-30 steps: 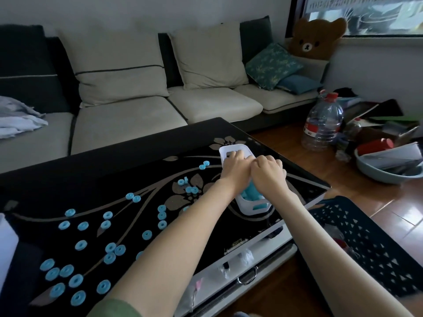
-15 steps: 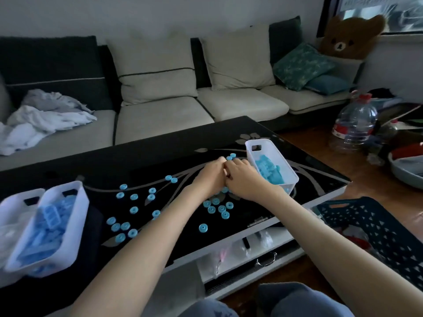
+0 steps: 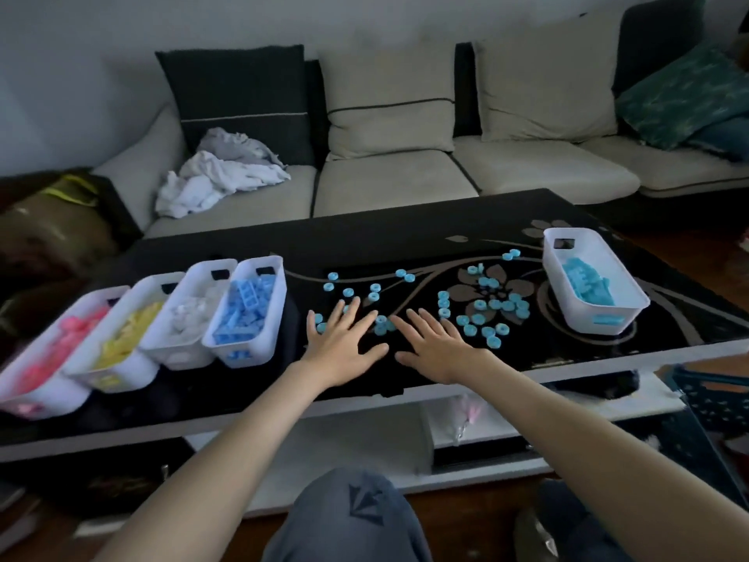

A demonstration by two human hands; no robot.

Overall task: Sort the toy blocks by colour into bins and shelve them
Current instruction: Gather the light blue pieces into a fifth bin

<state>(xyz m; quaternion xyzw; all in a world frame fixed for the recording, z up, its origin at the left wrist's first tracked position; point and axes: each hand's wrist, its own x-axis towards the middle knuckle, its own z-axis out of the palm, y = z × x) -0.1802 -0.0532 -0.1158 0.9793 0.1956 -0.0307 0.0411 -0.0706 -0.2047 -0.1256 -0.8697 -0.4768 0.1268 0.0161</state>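
Note:
Several round light-blue blocks (image 3: 493, 305) lie scattered over the black table (image 3: 425, 233). My left hand (image 3: 342, 342) and my right hand (image 3: 435, 344) rest flat on the table side by side, fingers spread, holding nothing; a few blue rounds lie at their fingertips. A white bin (image 3: 592, 286) with turquoise blocks stands at the right. At the left stands a row of white bins: blue blocks (image 3: 248, 314), white blocks (image 3: 190, 318), yellow blocks (image 3: 125, 334), pink blocks (image 3: 48, 358).
A sofa (image 3: 389, 184) with cushions and crumpled cloths (image 3: 219, 176) runs behind the table. A lower white shelf (image 3: 466, 423) sits under the tabletop. A dark perforated basket (image 3: 713, 403) is on the floor at the right. My knees are in front, below.
My hands left the right-hand bin, moved leftward together, then parted and spread flat on the table. The view swung left, bringing the row of bins into sight.

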